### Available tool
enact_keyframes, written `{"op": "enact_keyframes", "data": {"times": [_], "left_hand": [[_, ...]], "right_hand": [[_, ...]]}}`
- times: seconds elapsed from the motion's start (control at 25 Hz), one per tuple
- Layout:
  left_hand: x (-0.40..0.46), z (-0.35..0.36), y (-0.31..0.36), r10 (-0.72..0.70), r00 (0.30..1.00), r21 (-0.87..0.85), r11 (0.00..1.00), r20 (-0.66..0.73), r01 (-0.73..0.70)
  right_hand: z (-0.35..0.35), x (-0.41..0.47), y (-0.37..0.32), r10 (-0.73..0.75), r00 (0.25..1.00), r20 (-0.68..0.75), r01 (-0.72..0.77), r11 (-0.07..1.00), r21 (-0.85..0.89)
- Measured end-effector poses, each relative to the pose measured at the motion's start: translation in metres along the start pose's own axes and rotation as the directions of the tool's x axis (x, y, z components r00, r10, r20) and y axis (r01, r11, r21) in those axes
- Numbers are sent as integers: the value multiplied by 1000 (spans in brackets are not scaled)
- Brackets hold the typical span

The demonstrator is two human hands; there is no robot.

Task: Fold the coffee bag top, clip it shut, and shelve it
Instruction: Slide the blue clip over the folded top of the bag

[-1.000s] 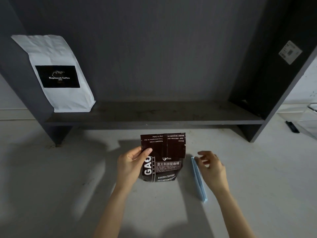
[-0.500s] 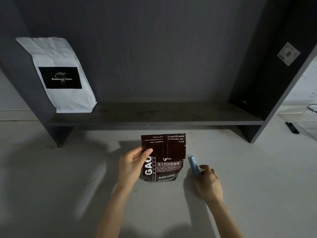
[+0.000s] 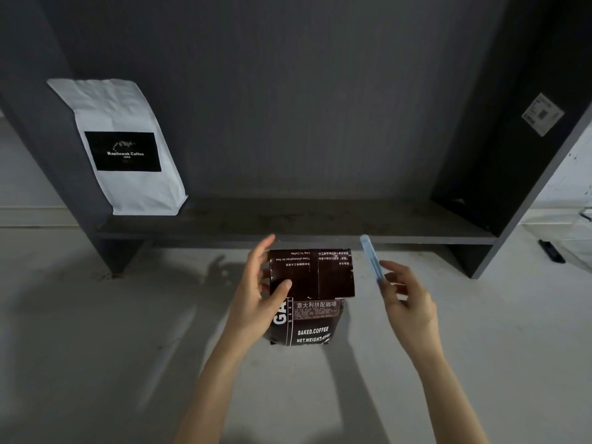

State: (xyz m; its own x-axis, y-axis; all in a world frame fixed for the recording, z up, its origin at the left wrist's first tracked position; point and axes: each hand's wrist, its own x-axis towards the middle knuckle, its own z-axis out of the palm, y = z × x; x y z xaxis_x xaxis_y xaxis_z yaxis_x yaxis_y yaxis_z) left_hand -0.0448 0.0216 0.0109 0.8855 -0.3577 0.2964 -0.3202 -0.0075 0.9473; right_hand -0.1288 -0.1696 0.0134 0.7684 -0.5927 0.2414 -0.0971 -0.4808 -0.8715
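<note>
Bag: the brown coffee bag (image 3: pixel 309 310) stands upright on the pale counter (image 3: pixel 96 347), just in front of the shelf's front edge. Its top is folded forward and down, so the flap (image 3: pixel 312 274) lies against the front face and its print reads upside down. The lower front shows "BAKED.COFFEE" and "NET.WEIGHT".

Left hand: the left hand (image 3: pixel 256 299) grips the bag's left side. The thumb presses on the flap's lower left part, and the fingers reach up behind the bag's left edge, the tips showing above its top.

Right hand: the right hand (image 3: pixel 405 302) is raised to the right of the bag, apart from it. Its fingertips pinch the lower end of the clip.

Clip: the pale blue clip (image 3: pixel 371 261) is a long narrow strip, tilted with its top end leaning left. It is off the counter, near the flap's right edge but not touching it. Whether its two arms are parted cannot be told.

Shelf: the dark shelf (image 3: pixel 304 225) runs across behind the hands, between two dark side panels. A white bag (image 3: pixel 121 145) with a black label stands at its left end, leaning against the left panel.

Side panel: a small white sticker (image 3: pixel 542 114) sits on the right panel.

Far right: a small dark object (image 3: pixel 551 250) lies on the counter beyond the shelf unit.
</note>
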Motion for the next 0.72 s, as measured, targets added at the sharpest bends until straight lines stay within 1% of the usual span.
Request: {"op": "enact_keyframes", "data": {"times": [0.08,0.12,0.2,0.32,0.52,0.72], "left_hand": [[0,2,2,35,999,108,993,27,-38],[0,3,3,37,999,135,990,30,-41],[1,4,5,29,999,139,990,24,-32],[2,4,10,15,1000,120,993,17,-16],[2,5,16,-27,999,101,994,-34,31],[2,6,18,-35,998,130,991,-56,42]], "right_hand": [[-7,0,-16,-83,997,4,82,994,65],[-9,-1,-22,-140,990,25,137,987,82],[-9,-4,-30,-245,965,95,236,967,91],[-3,-8,-29,-347,920,183,338,938,79],[1,-7,-24,-431,880,201,428,902,62],[4,-5,-18,-500,844,195,520,852,-65]]}}
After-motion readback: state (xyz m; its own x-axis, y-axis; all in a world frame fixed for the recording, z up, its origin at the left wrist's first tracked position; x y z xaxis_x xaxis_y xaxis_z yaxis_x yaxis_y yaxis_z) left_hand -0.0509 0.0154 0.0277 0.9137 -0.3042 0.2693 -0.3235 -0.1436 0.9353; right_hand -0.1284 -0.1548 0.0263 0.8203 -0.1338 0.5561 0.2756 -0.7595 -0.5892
